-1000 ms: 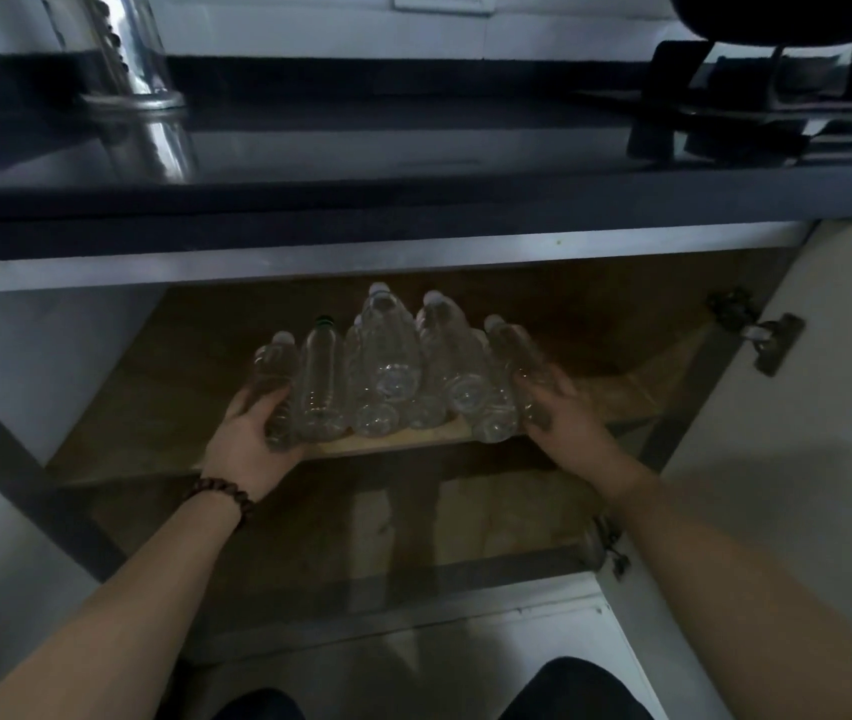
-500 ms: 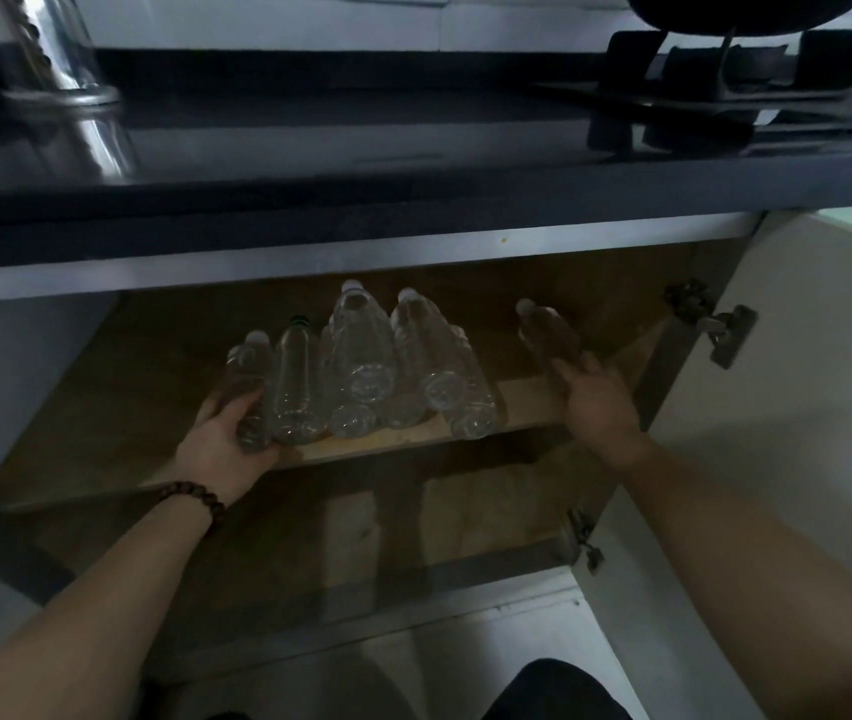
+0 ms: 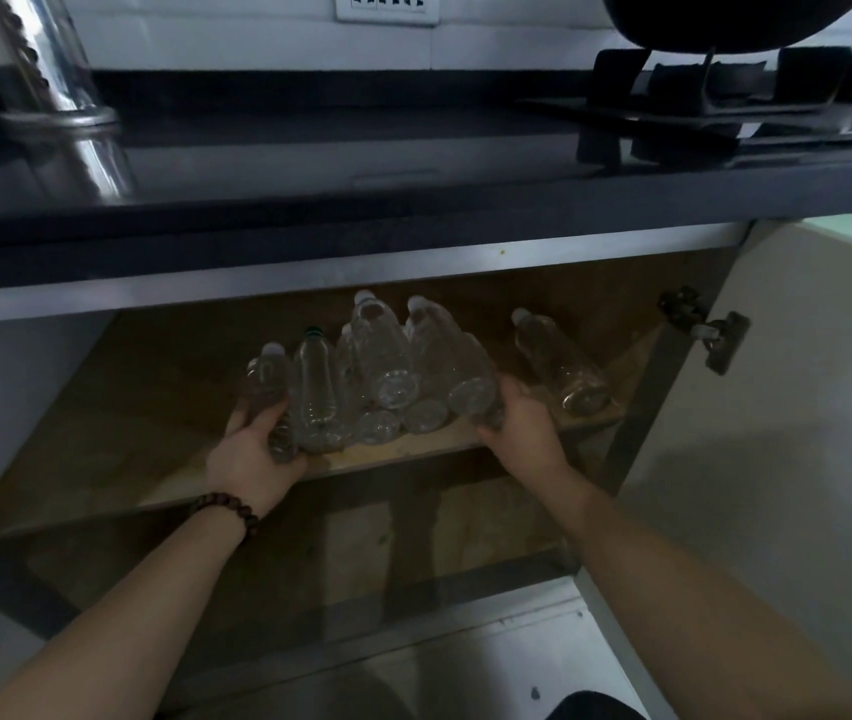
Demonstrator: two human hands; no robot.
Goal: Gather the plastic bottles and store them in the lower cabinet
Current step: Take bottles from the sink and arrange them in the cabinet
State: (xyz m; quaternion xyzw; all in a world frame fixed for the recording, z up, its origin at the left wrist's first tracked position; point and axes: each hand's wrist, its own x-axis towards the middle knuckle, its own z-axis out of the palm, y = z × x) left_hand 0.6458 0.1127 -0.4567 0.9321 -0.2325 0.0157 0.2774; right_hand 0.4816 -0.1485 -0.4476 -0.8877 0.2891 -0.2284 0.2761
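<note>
Several clear plastic bottles (image 3: 382, 363) lie stacked on their sides on the wooden shelf (image 3: 392, 452) inside the open lower cabinet, caps pointing inward. One bottle (image 3: 561, 361) lies apart to the right on the same shelf. My left hand (image 3: 252, 449), with a bead bracelet on the wrist, cups the leftmost bottle (image 3: 267, 379) of the stack. My right hand (image 3: 522, 426) presses against the rightmost bottle (image 3: 457, 366) of the stack, fingers curled around its base.
The cabinet door (image 3: 787, 407) stands open at the right, its hinge (image 3: 702, 327) by the frame. A dark countertop (image 3: 361, 163) overhangs the cabinet, with a steel faucet base (image 3: 57, 103) at the left and a stove (image 3: 699, 111) at the right. Below is a lower compartment (image 3: 361, 553).
My right hand let go of the rightmost bottle, which now lies apart on the shelf, and came back left to the side of the stack. My left hand stayed on the stack.
</note>
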